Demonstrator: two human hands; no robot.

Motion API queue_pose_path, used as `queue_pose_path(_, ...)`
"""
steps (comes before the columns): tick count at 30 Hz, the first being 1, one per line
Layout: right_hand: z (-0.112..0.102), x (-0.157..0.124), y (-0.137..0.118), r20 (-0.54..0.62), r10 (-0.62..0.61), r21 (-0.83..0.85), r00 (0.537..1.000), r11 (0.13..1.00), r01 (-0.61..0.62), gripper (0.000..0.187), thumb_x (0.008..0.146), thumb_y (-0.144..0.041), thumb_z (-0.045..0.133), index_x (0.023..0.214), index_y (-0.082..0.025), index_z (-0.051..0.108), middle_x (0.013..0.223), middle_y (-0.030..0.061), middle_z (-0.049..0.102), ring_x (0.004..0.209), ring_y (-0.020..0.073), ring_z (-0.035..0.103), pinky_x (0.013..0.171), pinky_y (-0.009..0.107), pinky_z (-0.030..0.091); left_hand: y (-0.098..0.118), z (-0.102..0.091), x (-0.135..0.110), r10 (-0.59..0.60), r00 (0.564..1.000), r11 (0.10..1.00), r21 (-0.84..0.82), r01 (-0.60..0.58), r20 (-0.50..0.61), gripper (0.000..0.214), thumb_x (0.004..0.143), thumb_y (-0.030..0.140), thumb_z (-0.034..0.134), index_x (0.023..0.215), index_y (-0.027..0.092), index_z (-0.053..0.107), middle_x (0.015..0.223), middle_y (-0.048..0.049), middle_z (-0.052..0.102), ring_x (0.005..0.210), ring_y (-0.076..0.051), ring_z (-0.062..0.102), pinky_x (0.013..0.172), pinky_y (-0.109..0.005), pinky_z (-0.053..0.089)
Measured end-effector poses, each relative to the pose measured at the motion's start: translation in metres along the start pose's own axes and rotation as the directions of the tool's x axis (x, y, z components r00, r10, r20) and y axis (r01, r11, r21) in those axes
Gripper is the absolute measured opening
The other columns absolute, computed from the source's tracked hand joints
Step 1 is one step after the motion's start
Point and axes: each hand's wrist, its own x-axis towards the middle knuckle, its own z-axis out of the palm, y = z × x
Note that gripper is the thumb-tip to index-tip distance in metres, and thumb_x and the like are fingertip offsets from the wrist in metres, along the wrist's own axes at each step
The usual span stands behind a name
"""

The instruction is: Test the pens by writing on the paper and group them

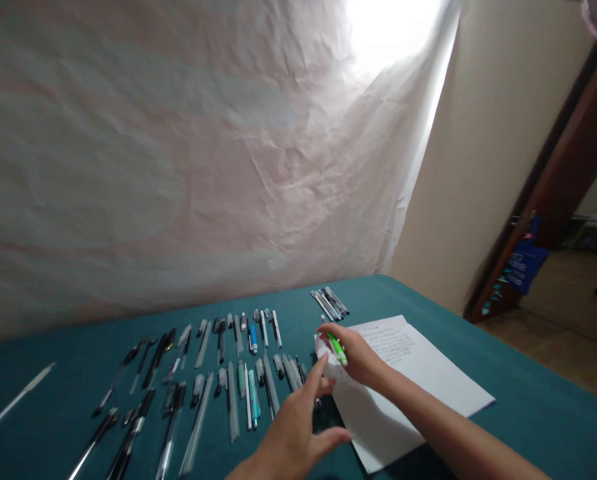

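My right hand (358,355) is closed around a bright green pen (337,349) above the left side of a white paper sheet (378,430). Rows of small handwriting cover the upper part of that sheet. Just left of the paper's edge is my left hand (298,423), its thumb and fingers spread, with nothing visible between them. Its fingertips come close to the right hand and the paper; whether they touch is unclear. Beside and partly behind it lie several clear-barrelled pens (271,385), some with separate caps. A blue pen (253,339) lies farther back among them.
A dark green cloth (478,357) covers the table. At the back right lies a small group of pens (329,303). Black pens (133,433) sit at the front left, and a white stick-like item (18,403) lies far left. A pale sheet (228,167) hangs behind.
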Motion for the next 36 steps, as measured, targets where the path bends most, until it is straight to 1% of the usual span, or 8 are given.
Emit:
queue_pose_path(4, -0.036, 0.002, 0.042, -0.09, 0.206, 0.099, 0.974, 0.975, -0.197, 0.029, 0.084, -0.034, 0.041, 0.104, -0.018, 0.053, 0.089, 0.0078, 0.067, 0.07, 0.0188, 0.063, 0.062, 0.03, 0.048, -0.001, 0.009, -0.004, 0.164, 0.955, 0.91, 0.335, -0.243, 0.247, 0.06, 0.08, 0.046, 0.057, 0.131, 0.021, 0.038, 0.129, -0.0135, 0.05, 0.119, -0.028, 0.045, 0.102, -0.044, 0.03)
queue_pose_path(7, -0.064, -0.014, 0.077, -0.181, 0.287, 0.079, 0.941, 0.958, -0.277, 0.035, 0.083, -0.042, 0.043, 0.107, -0.017, 0.049, 0.086, 0.0078, 0.066, 0.07, 0.0191, 0.064, 0.062, 0.03, 0.048, -0.003, 0.015, -0.005, 0.234, 0.916, 0.823, 0.436, -0.365, 0.324, 0.051, 0.084, 0.052, 0.046, 0.122, 0.018, 0.048, 0.124, -0.0139, 0.054, 0.117, -0.028, 0.047, 0.101, -0.044, 0.031)
queue_pose_path(10, -0.089, -0.041, 0.113, -0.293, 0.341, -0.084, 0.893, 0.922, -0.379, 0.037, 0.083, -0.045, 0.039, 0.106, -0.017, 0.048, 0.083, 0.0087, 0.066, 0.07, 0.0205, 0.063, 0.063, 0.031, 0.046, -0.006, 0.018, -0.006, 0.241, 0.915, 0.793, 0.479, -0.377, 0.323, 0.05, 0.084, 0.052, 0.046, 0.119, 0.017, 0.048, 0.124, -0.0138, 0.054, 0.116, -0.027, 0.047, 0.102, -0.044, 0.03)
queue_pose_path(13, -0.109, -0.066, 0.148, -0.386, 0.409, -0.267, 0.827, 0.809, -0.524, 0.041, 0.078, -0.045, 0.043, 0.108, -0.017, 0.05, 0.084, 0.0103, 0.065, 0.071, 0.0239, 0.062, 0.064, 0.034, 0.045, -0.008, 0.017, -0.007, 0.227, 0.923, 0.791, 0.493, -0.361, 0.311, 0.049, 0.083, 0.051, 0.048, 0.119, 0.017, 0.048, 0.125, -0.0132, 0.054, 0.116, -0.027, 0.048, 0.102, -0.044, 0.03)
queue_pose_path(18, -0.126, -0.089, 0.189, -0.429, 0.519, -0.234, 0.739, 0.727, -0.646, 0.048, 0.07, -0.046, 0.051, 0.107, -0.015, 0.051, 0.08, 0.0105, 0.065, 0.066, 0.0239, 0.061, 0.056, 0.032, 0.045, -0.005, 0.015, -0.008, 0.193, 0.927, 0.789, 0.511, -0.341, 0.321, 0.048, 0.084, 0.049, 0.047, 0.119, 0.016, 0.048, 0.125, -0.0129, 0.053, 0.116, -0.027, 0.048, 0.102, -0.044, 0.029)
queue_pose_path(22, -0.128, -0.093, 0.197, -0.431, 0.545, -0.224, 0.719, 0.708, -0.67, 0.049, 0.067, -0.045, 0.054, 0.106, -0.015, 0.053, 0.077, 0.0097, 0.065, 0.062, 0.0233, 0.061, 0.053, 0.032, 0.044, -0.002, 0.014, -0.006, 0.187, 0.927, 0.792, 0.509, -0.338, 0.324, 0.048, 0.083, 0.049, 0.048, 0.119, 0.017, 0.048, 0.125, -0.0121, 0.053, 0.116, -0.027, 0.048, 0.103, -0.044, 0.029)
queue_pose_path(28, -0.122, -0.09, 0.191, -0.442, 0.497, -0.239, 0.747, 0.737, -0.632, 0.039, 0.066, -0.03, 0.053, 0.103, -0.017, 0.055, 0.078, 0.0083, 0.065, 0.069, 0.0235, 0.061, 0.06, 0.033, 0.045, -0.002, 0.014, -0.005, 0.199, 0.924, 0.772, 0.528, -0.353, 0.327, 0.047, 0.084, 0.048, 0.048, 0.118, 0.017, 0.048, 0.123, -0.0131, 0.055, 0.115, -0.027, 0.049, 0.102, -0.044, 0.03)
queue_pose_path(36, -0.109, -0.068, 0.175, -0.481, 0.412, -0.217, 0.774, 0.799, -0.56, 0.045, 0.075, -0.036, 0.048, 0.114, -0.015, 0.051, 0.095, 0.0118, 0.065, 0.081, 0.0243, 0.062, 0.07, 0.035, 0.047, -0.004, 0.015, -0.004, 0.19, 0.93, 0.75, 0.564, -0.345, 0.315, 0.046, 0.083, 0.047, 0.051, 0.116, 0.016, 0.051, 0.123, -0.0143, 0.055, 0.114, -0.029, 0.05, 0.101, -0.045, 0.032)
